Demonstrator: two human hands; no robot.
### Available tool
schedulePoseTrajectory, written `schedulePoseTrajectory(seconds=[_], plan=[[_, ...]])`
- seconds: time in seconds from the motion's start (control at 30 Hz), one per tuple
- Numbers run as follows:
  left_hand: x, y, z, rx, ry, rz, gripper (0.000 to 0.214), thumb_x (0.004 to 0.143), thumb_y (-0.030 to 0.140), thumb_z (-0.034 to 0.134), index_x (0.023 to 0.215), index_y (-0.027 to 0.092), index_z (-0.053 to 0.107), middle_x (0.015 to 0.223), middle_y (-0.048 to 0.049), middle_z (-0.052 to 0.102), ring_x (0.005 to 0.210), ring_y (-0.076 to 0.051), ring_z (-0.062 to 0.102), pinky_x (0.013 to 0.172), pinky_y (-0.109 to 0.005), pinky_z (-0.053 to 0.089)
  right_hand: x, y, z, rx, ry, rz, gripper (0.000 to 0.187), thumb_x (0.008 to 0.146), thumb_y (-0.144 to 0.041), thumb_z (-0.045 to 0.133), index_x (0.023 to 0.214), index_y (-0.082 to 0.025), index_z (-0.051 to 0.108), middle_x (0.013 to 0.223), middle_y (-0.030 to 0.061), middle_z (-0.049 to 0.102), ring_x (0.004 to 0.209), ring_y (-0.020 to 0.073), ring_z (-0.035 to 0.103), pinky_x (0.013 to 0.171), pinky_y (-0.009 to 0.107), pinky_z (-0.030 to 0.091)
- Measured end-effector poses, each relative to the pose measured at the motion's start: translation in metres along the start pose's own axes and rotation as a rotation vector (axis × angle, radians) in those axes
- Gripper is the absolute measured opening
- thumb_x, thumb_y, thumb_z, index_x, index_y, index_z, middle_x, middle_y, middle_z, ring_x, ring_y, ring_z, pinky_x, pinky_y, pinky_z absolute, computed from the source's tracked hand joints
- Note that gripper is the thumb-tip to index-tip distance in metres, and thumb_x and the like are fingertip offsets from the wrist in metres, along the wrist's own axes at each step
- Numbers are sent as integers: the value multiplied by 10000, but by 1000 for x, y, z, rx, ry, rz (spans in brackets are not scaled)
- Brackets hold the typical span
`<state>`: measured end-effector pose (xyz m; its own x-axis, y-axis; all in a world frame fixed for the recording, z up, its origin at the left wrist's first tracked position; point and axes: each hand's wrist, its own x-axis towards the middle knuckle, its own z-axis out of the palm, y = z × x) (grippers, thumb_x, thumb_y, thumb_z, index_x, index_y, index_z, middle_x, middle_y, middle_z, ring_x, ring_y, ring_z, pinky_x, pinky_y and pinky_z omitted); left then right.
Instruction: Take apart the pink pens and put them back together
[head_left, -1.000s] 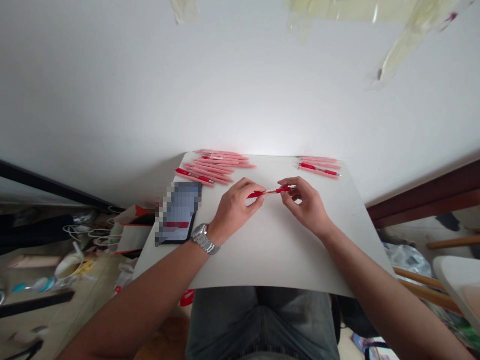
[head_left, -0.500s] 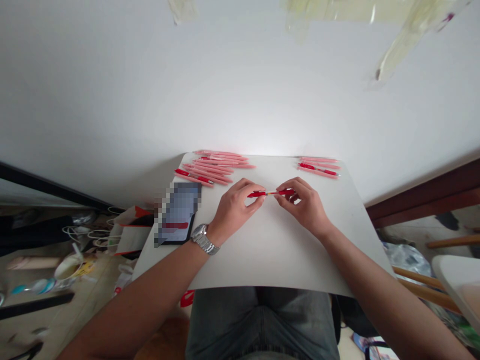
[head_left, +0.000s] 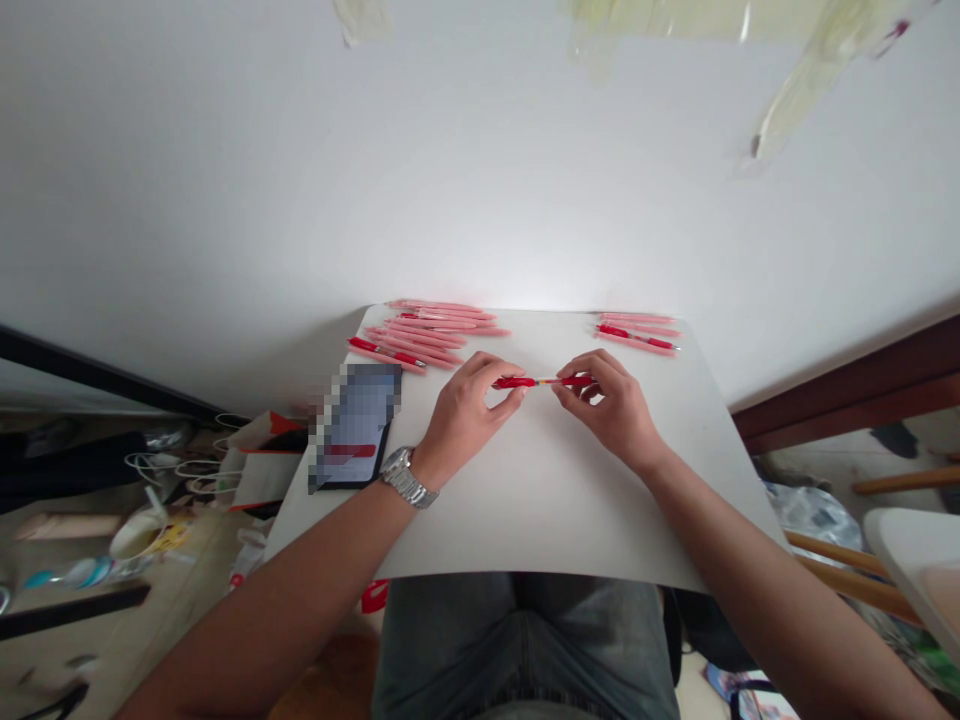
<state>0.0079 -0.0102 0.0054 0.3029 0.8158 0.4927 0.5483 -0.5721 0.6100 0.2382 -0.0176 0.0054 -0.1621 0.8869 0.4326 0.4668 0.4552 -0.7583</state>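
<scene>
Between my two hands, over the white table (head_left: 525,500), is a red pen in two parts with its thin refill bridging the gap. My left hand (head_left: 471,408) pinches the red pen barrel (head_left: 516,382) between thumb and fingers. The other red pen part (head_left: 576,380) is held in the fingertips of my right hand (head_left: 615,408), partly hidden by them. At the table's back left lies a pile of pink pens (head_left: 427,335) with a red pen (head_left: 386,352) on it. Several pink pens (head_left: 637,318) and another red pen (head_left: 637,338) lie at the back right.
A phone (head_left: 356,425), partly pixelated, lies at the table's left edge beside my watch-wearing wrist. The wall (head_left: 480,180) rises right behind the table. A cup (head_left: 139,535) and bags are low on the left; a white chair (head_left: 915,560) stands at the right.
Both hands have shifted up very slightly. My fingers sit a little farther apart, and more of the red barrel shows at my left fingertips.
</scene>
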Motion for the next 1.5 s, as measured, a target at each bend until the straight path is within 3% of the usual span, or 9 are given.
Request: schedulePoseTrajectory(seconds=[1.23, 1.5], plan=[[1, 1, -1, -2, 24, 24, 119, 960, 155, 681, 1053, 228, 693, 1031, -42, 659, 972, -194, 648, 903, -364, 563, -1, -1, 0, -2, 21, 21, 198, 950, -429, 715, 1026, -250, 684, 1023, 44, 641, 762, 161, 687, 656, 322, 622], [1, -5, 4, -268, 136, -13, 275, 996, 236, 675, 1264, 241, 611, 1139, -69, 658, 1015, -174, 673, 950, -353, 603, -2, 7, 3, -5, -72, 30, 210, 951, -401, 711, 1104, -257, 703, 962, 38, 658, 740, 159, 654, 696, 339, 601]])
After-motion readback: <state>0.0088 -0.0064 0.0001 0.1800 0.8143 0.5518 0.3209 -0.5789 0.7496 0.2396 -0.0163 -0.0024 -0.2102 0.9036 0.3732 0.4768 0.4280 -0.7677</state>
